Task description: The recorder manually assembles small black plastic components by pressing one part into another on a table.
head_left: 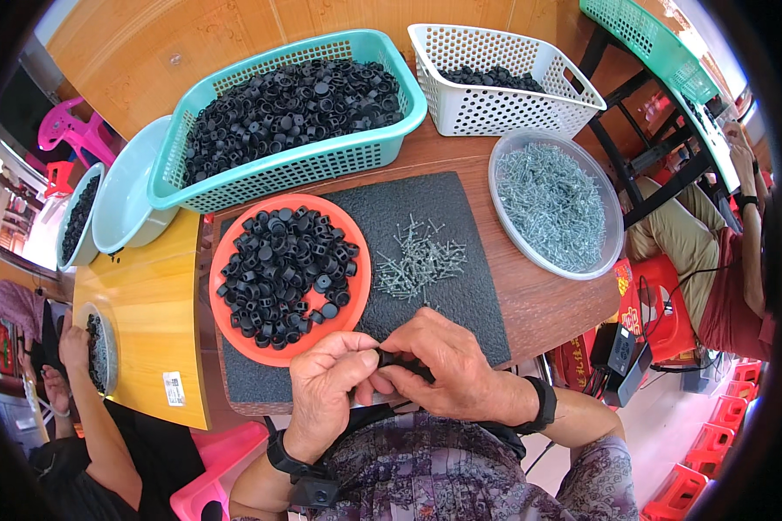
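Note:
My left hand point(324, 380) and my right hand point(440, 358) meet fingertip to fingertip at the table's front edge. Between the right thumb and fingers sits a small black plastic part point(420, 371), mostly covered. The left thumb and fingers are pinched together against it; whatever they hold is hidden. Just beyond the left hand, an orange-red plate point(362, 300) bears a heap of black plastic caps point(280, 260). A loose pile of small metal screws point(421, 262) lies on the dark mat point(469, 326), beyond the right hand.
Behind stand a teal basket point(295, 161) and a white basket point(504, 113), both with black parts. A clear round tub point(621, 221) of screws is at right. Pale blue basins point(130, 187) stand left. Another person's arm point(104, 425) is at left, one more person point(738, 260) at right.

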Tool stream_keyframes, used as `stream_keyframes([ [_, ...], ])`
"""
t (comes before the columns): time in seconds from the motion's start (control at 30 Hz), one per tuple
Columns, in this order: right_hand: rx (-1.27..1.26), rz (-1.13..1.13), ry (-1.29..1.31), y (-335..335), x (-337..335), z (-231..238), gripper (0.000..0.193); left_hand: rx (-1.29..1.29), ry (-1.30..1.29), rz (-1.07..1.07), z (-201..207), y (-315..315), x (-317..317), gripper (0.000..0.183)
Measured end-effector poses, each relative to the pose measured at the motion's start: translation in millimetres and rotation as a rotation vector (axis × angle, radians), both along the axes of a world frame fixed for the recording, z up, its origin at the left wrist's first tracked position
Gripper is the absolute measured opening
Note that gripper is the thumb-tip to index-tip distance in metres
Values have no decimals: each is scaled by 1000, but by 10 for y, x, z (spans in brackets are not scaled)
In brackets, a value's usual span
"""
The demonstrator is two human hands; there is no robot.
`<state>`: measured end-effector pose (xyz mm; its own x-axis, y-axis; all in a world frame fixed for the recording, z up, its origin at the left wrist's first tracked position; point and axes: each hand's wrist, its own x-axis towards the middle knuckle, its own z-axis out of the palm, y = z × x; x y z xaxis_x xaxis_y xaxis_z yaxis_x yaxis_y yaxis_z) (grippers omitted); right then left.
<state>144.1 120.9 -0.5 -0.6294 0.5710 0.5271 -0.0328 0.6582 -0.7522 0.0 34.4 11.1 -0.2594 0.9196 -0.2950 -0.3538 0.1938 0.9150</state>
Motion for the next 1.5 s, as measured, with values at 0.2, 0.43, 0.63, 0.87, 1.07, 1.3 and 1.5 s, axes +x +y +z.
stream_keyframes([
  [0.2,-80,51,-27,35,46,30,29,-50,-222,-4,17,9,29,19],
  [0.43,-147,69,-73,49,85,55,27,-55,-212,7,31,27,33,19],
  [0.63,-150,-4,-149,85,132,42,22,-70,-367,-4,24,7,17,17],
  [0.87,220,-31,-341,97,14,-51,27,90,-326,18,-51,-51,35,17],
  [1.07,170,-96,-269,93,68,-8,22,75,-206,81,48,-58,68,17],
  [1.3,-111,-28,17,33,184,160,23,122,-104,38,-21,-55,93,24],
  [1.5,-35,-55,47,-64,224,65,25,116,-132,-75,-13,-39,111,27],
])
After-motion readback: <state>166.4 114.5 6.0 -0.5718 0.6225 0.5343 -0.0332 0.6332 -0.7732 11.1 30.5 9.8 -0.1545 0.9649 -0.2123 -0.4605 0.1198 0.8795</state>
